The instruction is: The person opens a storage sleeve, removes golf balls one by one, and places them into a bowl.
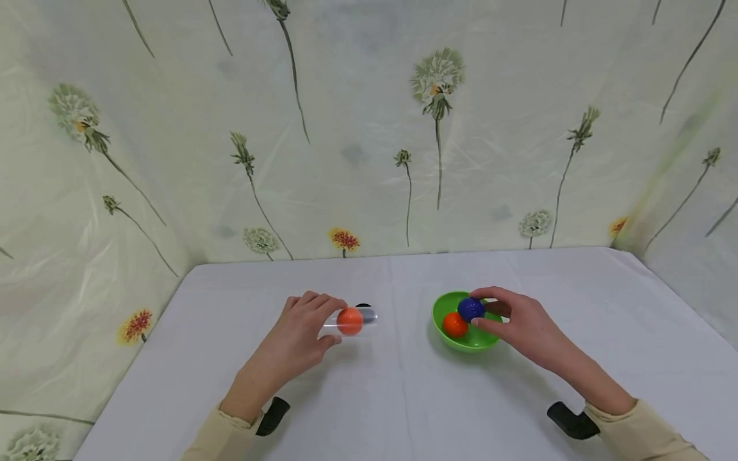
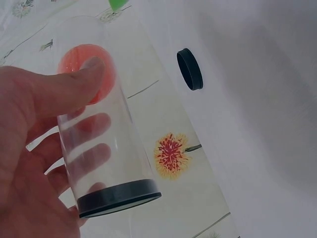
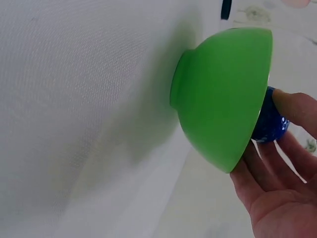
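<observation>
Nearby, a black cap (image 2: 190, 69) lies, seemingly loose, beyond the clear tube (image 2: 101, 139).

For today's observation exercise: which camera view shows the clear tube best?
The left wrist view: the clear tube fills the frame, gripped by the left hand, with its black cap and orange ball visible. The head view shows it small; the right wrist view not at all.

White tablecloth (image 1: 403, 397), dandelion-print backdrop (image 1: 369, 128), loose black cap (image 2: 190, 69) on table
</observation>
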Motion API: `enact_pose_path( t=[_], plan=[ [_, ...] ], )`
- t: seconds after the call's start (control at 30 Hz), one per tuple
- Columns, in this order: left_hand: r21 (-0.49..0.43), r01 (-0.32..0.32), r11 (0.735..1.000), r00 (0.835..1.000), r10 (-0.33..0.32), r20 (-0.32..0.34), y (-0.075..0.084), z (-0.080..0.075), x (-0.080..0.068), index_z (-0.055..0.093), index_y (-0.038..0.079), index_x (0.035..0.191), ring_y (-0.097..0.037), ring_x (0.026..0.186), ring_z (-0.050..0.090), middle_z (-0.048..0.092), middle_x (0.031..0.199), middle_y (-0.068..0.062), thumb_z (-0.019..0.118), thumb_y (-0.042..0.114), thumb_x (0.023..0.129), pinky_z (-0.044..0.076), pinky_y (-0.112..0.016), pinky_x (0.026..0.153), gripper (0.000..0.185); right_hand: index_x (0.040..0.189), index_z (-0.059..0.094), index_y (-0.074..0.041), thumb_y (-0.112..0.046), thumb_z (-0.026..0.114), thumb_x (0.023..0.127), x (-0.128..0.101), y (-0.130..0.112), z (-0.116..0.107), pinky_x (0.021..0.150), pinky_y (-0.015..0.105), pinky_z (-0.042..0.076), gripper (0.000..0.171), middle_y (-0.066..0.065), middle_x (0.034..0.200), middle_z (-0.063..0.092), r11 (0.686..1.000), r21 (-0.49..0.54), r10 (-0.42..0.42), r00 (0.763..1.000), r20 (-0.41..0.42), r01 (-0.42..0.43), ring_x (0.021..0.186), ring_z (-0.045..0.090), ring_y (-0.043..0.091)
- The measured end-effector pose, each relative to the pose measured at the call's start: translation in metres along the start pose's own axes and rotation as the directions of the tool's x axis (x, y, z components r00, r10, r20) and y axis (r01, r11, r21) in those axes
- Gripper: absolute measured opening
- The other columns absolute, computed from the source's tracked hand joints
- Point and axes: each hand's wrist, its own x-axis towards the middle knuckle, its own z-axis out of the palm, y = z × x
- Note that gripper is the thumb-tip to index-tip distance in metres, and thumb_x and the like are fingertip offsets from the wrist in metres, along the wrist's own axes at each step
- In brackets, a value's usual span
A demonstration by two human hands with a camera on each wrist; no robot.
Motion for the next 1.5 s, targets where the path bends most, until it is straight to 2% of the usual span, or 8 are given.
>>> enact_pose_path(
  t=[0.1, 0.3, 0.5, 0.73, 1.1, 1.5],
  plan=[
    [-0.003, -0.007, 1.000, 1.000, 0.007, -0.006, 0.000, 0.000, 0.000, 0.063, 0.016, 0.121, -0.016, 0.108, 0.052, 0.064, 0.115, 0.006, 0.086, 0.013, 0.075, 0.038, -0.040, 0.092, 0.051, 0.124, 0.062, -0.016, -0.022, 0.075, 0.089, 0.001, 0.003, -0.001, 0.084, 0.038, 0.054, 0.038, 0.011, 0.122, 0.065, 1.000, -0.018, -0.012, 1.000, 0.006, 0.012, 0.110, 0.065, 0.030],
    [-0.003, -0.011, 1.000, 1.000, 0.010, -0.009, 0.000, 0.001, -0.001, 0.062, 0.017, 0.121, -0.015, 0.108, 0.052, 0.064, 0.115, 0.006, 0.086, 0.014, 0.076, 0.038, -0.040, 0.092, 0.051, 0.125, 0.062, -0.015, -0.023, 0.074, 0.090, 0.000, 0.008, -0.003, 0.089, 0.052, 0.050, 0.038, 0.010, 0.122, 0.065, 0.997, -0.062, -0.035, 0.999, -0.001, 0.035, 0.114, 0.060, 0.035],
    [-0.006, -0.014, 1.000, 1.000, 0.014, -0.015, 0.000, 0.001, -0.002, 0.063, 0.016, 0.120, -0.015, 0.107, 0.052, 0.064, 0.114, 0.006, 0.086, 0.014, 0.075, 0.038, -0.040, 0.091, 0.051, 0.123, 0.064, -0.011, -0.018, 0.076, 0.087, 0.000, 0.013, -0.002, 0.095, 0.057, 0.044, 0.039, 0.009, 0.124, 0.064, 0.988, -0.138, -0.079, 0.997, -0.012, 0.076, 0.118, 0.056, 0.035],
    [-0.008, -0.002, 1.000, 1.000, 0.002, 0.004, 0.000, 0.002, -0.002, 0.063, 0.016, 0.122, -0.016, 0.108, 0.051, 0.064, 0.116, 0.005, 0.086, 0.014, 0.076, 0.038, -0.040, 0.091, 0.051, 0.121, 0.067, -0.012, -0.022, 0.078, 0.085, -0.001, 0.018, -0.003, 0.093, 0.057, 0.044, 0.039, 0.011, 0.124, 0.063, 0.983, -0.173, -0.065, 0.998, -0.005, 0.063, 0.119, 0.052, 0.036],
    [0.004, -0.001, 1.000, 1.000, 0.001, -0.004, -0.001, 0.004, -0.003, 0.063, 0.014, 0.122, -0.019, 0.108, 0.053, 0.064, 0.115, 0.003, 0.087, 0.014, 0.075, 0.039, -0.041, 0.090, 0.053, 0.117, 0.071, -0.014, -0.029, 0.082, 0.081, 0.001, 0.022, -0.003, 0.085, 0.054, 0.048, 0.040, 0.015, 0.122, 0.061, 0.978, -0.208, -0.021, 1.000, 0.015, 0.024, 0.114, 0.053, 0.039],
    [-0.002, 0.024, 1.000, 1.000, -0.024, 0.010, -0.001, 0.004, -0.003, 0.063, 0.016, 0.123, -0.017, 0.109, 0.052, 0.064, 0.116, 0.004, 0.086, 0.014, 0.075, 0.038, -0.040, 0.092, 0.053, 0.115, 0.071, -0.014, -0.030, 0.079, 0.084, 0.003, 0.020, -0.001, 0.089, 0.058, 0.046, 0.036, 0.018, 0.124, 0.061, 0.981, -0.193, 0.037, 0.998, 0.050, -0.026, 0.117, 0.052, 0.043]
  ],
)
